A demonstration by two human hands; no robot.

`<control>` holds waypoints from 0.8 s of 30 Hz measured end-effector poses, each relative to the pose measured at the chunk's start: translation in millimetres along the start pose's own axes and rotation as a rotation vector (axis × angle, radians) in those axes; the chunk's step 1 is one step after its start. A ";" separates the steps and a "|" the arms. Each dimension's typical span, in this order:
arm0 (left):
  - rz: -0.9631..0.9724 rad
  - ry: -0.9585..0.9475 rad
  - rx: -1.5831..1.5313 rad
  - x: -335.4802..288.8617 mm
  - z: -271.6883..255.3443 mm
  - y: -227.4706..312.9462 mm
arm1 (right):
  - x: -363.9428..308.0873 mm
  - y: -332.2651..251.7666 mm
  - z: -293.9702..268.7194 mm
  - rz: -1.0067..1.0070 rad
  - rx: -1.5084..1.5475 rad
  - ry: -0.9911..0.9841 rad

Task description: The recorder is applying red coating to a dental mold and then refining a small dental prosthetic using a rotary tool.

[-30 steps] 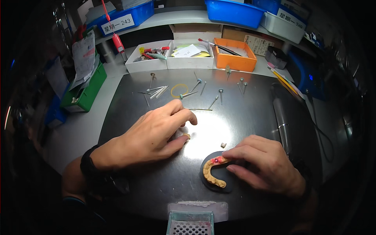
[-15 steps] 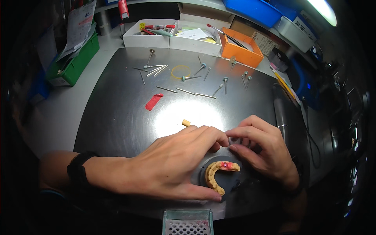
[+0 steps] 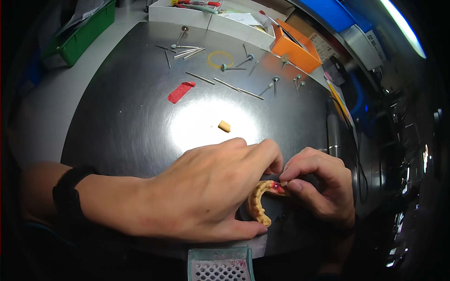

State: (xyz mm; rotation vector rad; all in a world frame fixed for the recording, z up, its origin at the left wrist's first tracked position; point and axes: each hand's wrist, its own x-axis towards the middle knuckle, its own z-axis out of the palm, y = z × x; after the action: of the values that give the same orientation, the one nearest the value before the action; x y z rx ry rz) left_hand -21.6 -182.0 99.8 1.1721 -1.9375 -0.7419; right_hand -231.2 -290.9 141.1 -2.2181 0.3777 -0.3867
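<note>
A tan dental model (image 3: 257, 206), a horseshoe-shaped arch of teeth with a pink-red patch holding a small metallic spot, lies low in the middle of the steel work surface. Around its left side curves my left hand (image 3: 201, 189), thumb at the near end and fingers at the far end, gripping it. My right hand (image 3: 323, 180) is closed in a pinch by the pink patch. Between its thumb and index finger shows a tiny pale piece (image 3: 283, 183), too small to name. Beyond the hands lies a short tan block (image 3: 224, 126).
Several shanked rotary bits (image 3: 234, 68), metal pins (image 3: 200, 77), a yellow rubber band (image 3: 220, 59) and a red strip (image 3: 181, 92) lie farther back. White boxes (image 3: 183, 17) and an orange box (image 3: 293, 49) line the back. A dark pen-shaped handpiece (image 3: 333, 131) lies right; a perforated tray (image 3: 191, 267) is nearest.
My right hand has come down to the model's pink patch, thumb and index finger now touching its end. The left hand stays around the model. The whole view has shifted somewhat.
</note>
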 end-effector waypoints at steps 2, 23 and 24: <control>-0.014 0.002 -0.035 -0.5 -0.4 -0.3 | 0.0 -2.5 1.0 0.039 0.011 0.024; -0.063 -0.005 -0.178 -1.4 -9.0 -1.3 | -0.6 -5.4 13.3 0.211 0.252 0.163; -0.065 -0.013 -0.179 -2.2 -9.3 -1.4 | -0.8 -5.0 13.6 0.216 0.260 0.166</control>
State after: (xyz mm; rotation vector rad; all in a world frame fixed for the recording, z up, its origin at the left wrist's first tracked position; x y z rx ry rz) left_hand -12.6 -181.5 103.3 1.1272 -1.8090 -0.9391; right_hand -225.8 -278.2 136.6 -1.8763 0.6146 -0.4749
